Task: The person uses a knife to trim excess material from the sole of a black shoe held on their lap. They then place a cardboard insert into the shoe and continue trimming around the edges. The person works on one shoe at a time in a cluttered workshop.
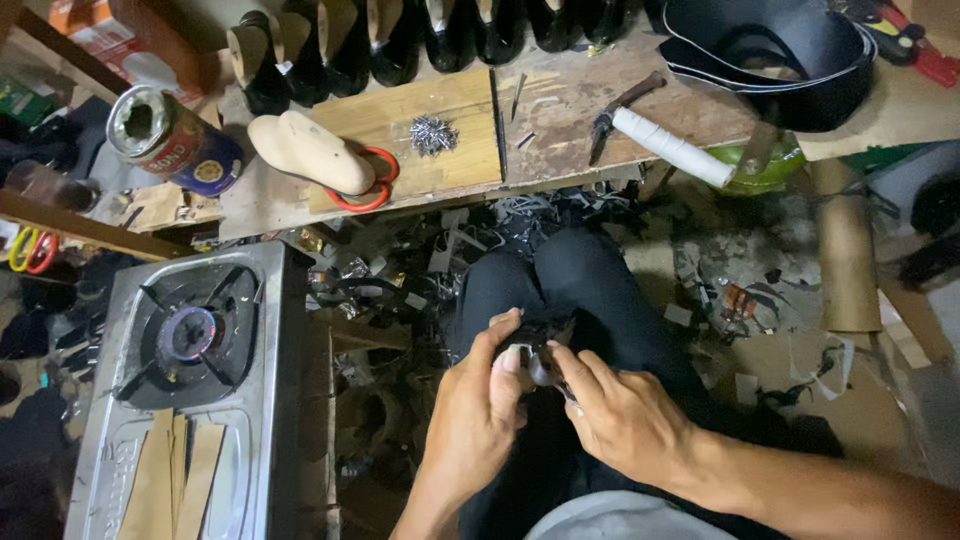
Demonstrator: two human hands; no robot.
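Down in the lower middle of the frame, both hands meet over the person's lap, which is clad in dark trousers (590, 290). The left hand (475, 415) is curled around a small dark piece (540, 345), thumb and fingers closed on its near side; the right hand (620, 410) pinches the same piece from the other side, its fingertips touching those of the left. What the piece is cannot be told, as it is dark and mostly covered by the fingers.

Across the top runs a worn wooden counter (560, 110). On it, upper middle, lies a small heap of metal tacks (432, 134), and to its right a hammer (660, 135) with a white-wrapped handle. To the left of the tacks a pale wooden shoe last (310, 152) rests on a red ring (375, 185), and further left a tin can (175, 140) lies tilted on its side. A row of black shoes on lasts (400, 40) stands along the far edge, and a stack of black cut leather (780, 60) fills the upper right.

At the lower left sits a single-burner gas stove (185, 340), with strips of cardboard (175, 480) lying on its near end. Scraps of dark offcuts (400, 270) litter the floor between counter and knees.
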